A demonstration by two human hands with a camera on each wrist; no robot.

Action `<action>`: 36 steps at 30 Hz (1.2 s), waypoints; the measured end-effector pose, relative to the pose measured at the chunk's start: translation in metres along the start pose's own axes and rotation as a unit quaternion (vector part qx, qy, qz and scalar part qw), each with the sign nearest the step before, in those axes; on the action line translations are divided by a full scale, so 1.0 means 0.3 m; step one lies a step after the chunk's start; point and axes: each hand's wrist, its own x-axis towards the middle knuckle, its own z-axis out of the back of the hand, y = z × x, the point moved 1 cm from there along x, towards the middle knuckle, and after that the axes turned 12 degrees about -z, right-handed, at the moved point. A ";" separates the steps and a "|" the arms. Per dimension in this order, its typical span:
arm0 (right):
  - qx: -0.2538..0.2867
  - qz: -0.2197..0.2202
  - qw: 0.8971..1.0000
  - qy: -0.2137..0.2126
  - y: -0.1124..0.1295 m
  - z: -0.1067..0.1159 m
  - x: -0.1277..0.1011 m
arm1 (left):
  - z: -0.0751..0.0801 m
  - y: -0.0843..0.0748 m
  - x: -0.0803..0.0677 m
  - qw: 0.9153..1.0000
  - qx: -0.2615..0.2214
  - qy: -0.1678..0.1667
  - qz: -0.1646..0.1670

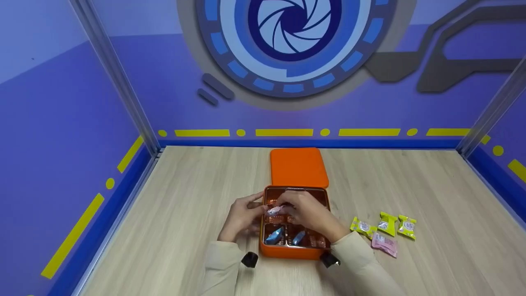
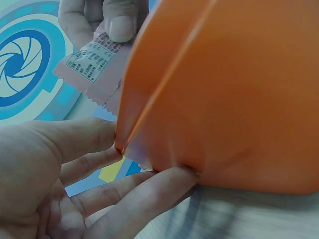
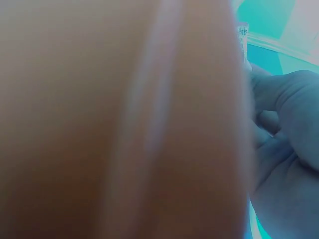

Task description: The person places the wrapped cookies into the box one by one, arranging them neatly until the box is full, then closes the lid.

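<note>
An orange lunch box (image 1: 294,253) with a divided inner tray stands on the table in front of the person. The left hand (image 1: 242,218) grips its left side, fingers at the rim and against the outer wall (image 2: 239,99). Over the tray, the right hand (image 1: 308,211) pinches a pink wrapped candy (image 1: 274,211) between thumb and finger; printed text shows on its wrapper (image 2: 94,69) in the left wrist view. One blue-wrapped candy (image 1: 274,236) lies in the front left compartment, another blue candy (image 1: 298,237) to its right. The box wall fills most of the right wrist view.
Behind the box lies its orange lid (image 1: 299,166). To the right on the table are yellow candies (image 1: 386,224) and a pink candy (image 1: 384,244), close together. Patterned panels (image 1: 230,119) enclose the back and sides of the wooden table (image 1: 185,185).
</note>
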 end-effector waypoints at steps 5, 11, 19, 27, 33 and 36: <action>-0.018 0.011 1.000 0.004 -0.002 -0.006 0.005 | 0.002 -0.003 -0.002 1.000 -0.001 0.001 0.000; -0.038 0.028 0.999 -0.006 -0.002 -0.015 0.006 | 0.000 -0.003 -0.001 1.000 0.003 -0.004 0.005; -0.054 0.031 0.998 -0.030 -0.002 -0.016 0.007 | 0.000 -0.010 -0.003 1.000 -0.004 -0.003 0.004; -0.059 0.018 0.997 -0.041 -0.004 -0.014 0.005 | 0.002 -0.008 -0.002 1.000 -0.014 -0.002 0.012; -0.047 0.006 0.998 -0.033 -0.011 -0.019 -0.001 | 0.000 -0.005 0.001 1.000 -0.011 -0.002 0.021; -0.030 -0.013 0.999 -0.036 -0.013 -0.015 -0.010 | 0.001 -0.004 0.001 1.000 -0.014 -0.002 0.018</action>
